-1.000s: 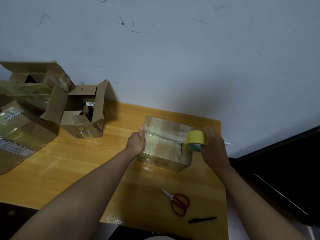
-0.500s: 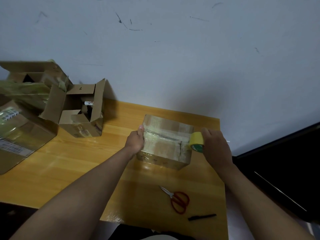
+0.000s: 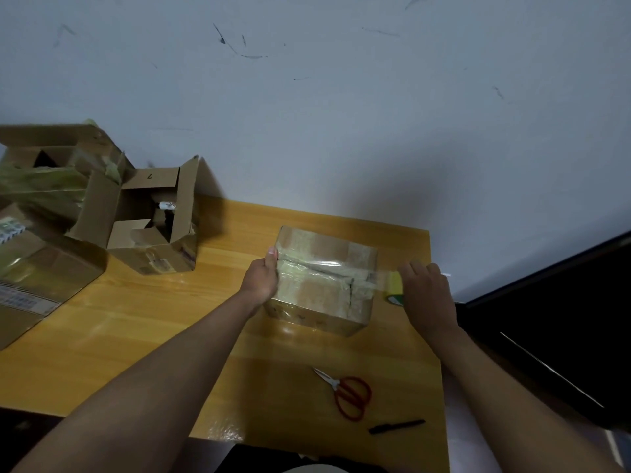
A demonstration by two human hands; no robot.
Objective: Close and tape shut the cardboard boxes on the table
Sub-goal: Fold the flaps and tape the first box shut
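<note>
One legible "7" on open box (image 3: 150,213)'s flap; left grip (image 3: 261,279) on closed box (image 3: 324,285), right grip (image 3: 428,295) on tape roll (image 3: 395,283).

So the right hand (image 3: 428,298) has dragged the tape roll (image 3: 395,285) off past the right edge of the closed box (image 3: 324,281). A second ago the roll sat right up against that top corner with most of its yellow ring showing; now it's out over the table, mostly hidden behind the hand, and a clear strip of tape (image 3: 382,276) stretches from the box top to it. The hand itself ended up further right and a bit lower too.
</note>
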